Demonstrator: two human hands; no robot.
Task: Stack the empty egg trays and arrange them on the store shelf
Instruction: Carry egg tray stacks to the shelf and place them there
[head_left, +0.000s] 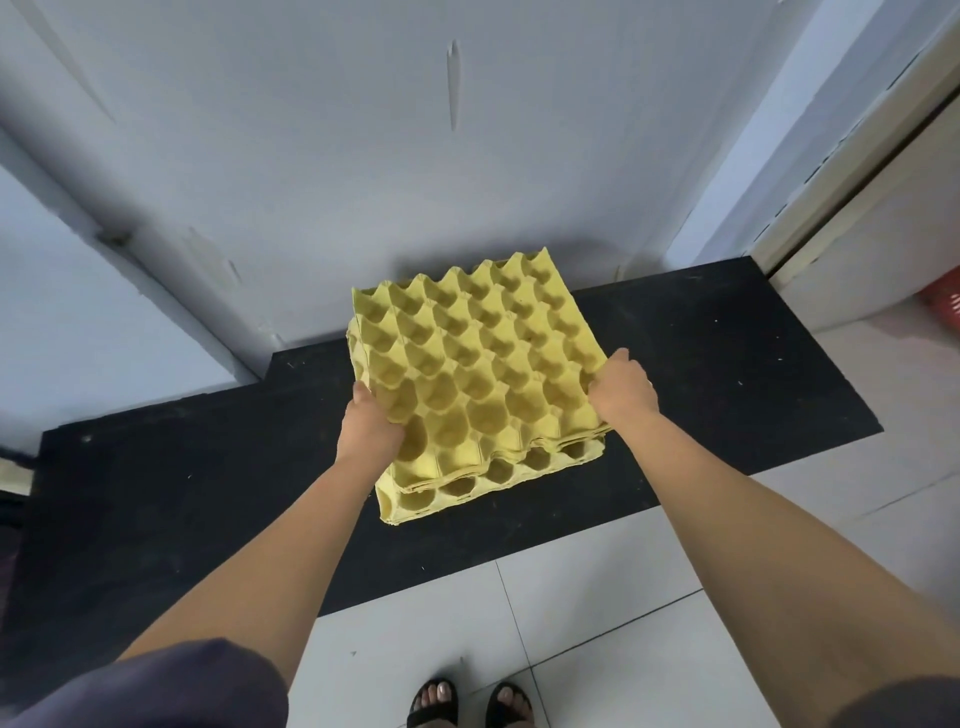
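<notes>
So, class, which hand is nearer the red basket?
Right. The right hand grips the top egg tray at its right edge, toward the red basket; the left hand grips its left edge, farther away.

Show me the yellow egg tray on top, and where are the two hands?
top egg tray (483, 358): head view, a cup near its middle.
left hand (371, 421): head view, back of the hand.
right hand (623, 391): head view, back of the hand.

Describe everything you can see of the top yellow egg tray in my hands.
The top egg tray is pale yellow moulded pulp, with rows of empty cups and peaked dividers. It sits askew on the lower tray stack on a black ledge. The left hand grips its near-left corner, the right hand its right edge.
</notes>
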